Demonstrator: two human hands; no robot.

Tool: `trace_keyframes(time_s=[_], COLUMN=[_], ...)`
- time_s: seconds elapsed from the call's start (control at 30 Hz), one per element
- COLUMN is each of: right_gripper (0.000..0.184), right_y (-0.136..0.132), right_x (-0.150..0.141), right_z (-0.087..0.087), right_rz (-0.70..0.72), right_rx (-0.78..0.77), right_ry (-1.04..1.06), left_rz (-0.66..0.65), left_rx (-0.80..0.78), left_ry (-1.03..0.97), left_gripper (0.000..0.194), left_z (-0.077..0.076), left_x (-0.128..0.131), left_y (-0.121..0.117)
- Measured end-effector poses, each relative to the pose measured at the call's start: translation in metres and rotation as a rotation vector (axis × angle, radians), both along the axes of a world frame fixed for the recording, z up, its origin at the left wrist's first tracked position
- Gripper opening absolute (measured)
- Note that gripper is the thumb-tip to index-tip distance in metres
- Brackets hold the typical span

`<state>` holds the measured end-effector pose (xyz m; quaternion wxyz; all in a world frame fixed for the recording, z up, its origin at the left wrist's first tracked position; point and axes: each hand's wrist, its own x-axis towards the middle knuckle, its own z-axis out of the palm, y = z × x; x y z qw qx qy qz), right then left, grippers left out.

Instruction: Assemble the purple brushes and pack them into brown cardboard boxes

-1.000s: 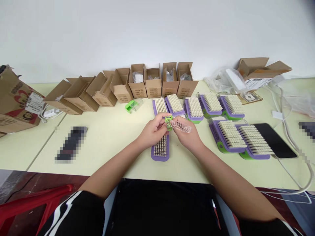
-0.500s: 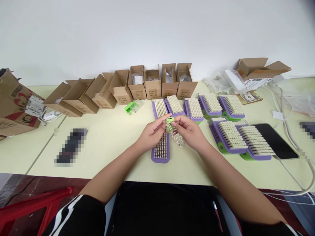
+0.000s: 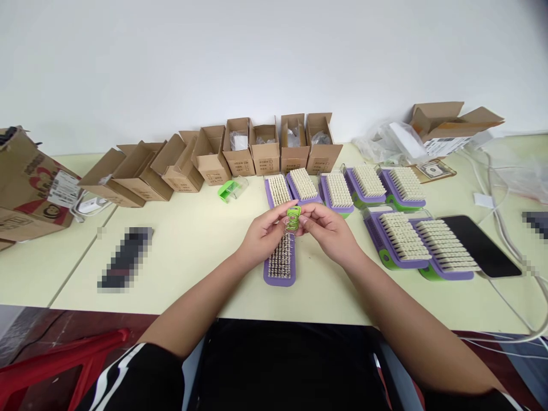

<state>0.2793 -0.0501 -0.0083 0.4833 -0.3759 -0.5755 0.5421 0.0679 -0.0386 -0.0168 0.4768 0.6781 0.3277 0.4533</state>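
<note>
Between the fingertips of both hands is a small green plastic piece (image 3: 294,213). My left hand (image 3: 263,237) pinches it from the left, and my right hand (image 3: 329,229) grips it from the right. A metal coil spring (image 3: 290,229) lies against the green piece and hangs below it; whether it is fastened there I cannot tell. Right under the hands lies a long purple base (image 3: 279,281) with rows of small metal-looking tips. Just beyond it sits a purple block with rows of cream pegs (image 3: 279,190).
More purple-and-green peg blocks (image 3: 405,240) stand to the right, beside a black tablet (image 3: 483,245). Open cardboard boxes (image 3: 268,157) line the wall. A green and clear plastic part (image 3: 232,189) lies before them. A pixelated dark object (image 3: 126,260) lies at left.
The spring has swung from the lower right of the green piece to beneath it, toward the left. Both hands keep hold, and the green piece has turned slightly.
</note>
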Motion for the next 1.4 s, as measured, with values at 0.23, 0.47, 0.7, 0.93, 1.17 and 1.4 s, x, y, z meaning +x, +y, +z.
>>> trace_keyframes(time_s=[0.23,0.47,0.7,0.93,1.17,1.4], right_gripper=[0.042,0.084,0.061,0.057,0.06,0.063], right_y=[0.001,-0.005,-0.007,-0.006,-0.007,-0.008], right_x=[0.003,-0.007,-0.006,-0.003,-0.004,-0.005], right_z=[-0.006,-0.009,-0.006,-0.007,-0.009,-0.011], right_rz=[0.019,0.065,-0.065,-0.126,-0.175,-0.257], right_rx=[0.081,0.197,0.295,0.425,0.46,0.576], right_ry=[-0.044,-0.072,-0.169,-0.278,-0.381,-0.527], left_rz=[-0.053,-0.059,-0.12,-0.055,0.051,0.158], left_rx=[-0.341,-0.585,-0.512,-0.268,-0.249,-0.126], left_ry=[-0.255,-0.471,-0.435,-0.332,-0.366,-0.261], left_gripper=[0.054,0.033,0.027,0.033,0.022,0.025], left_z=[0.011,0.025,0.018,0.009,0.005,0.007], left_x=[0.002,0.008,0.006,0.013,0.02,0.025], left_y=[-0.002,-0.012,-0.012,-0.012,-0.011,-0.018])
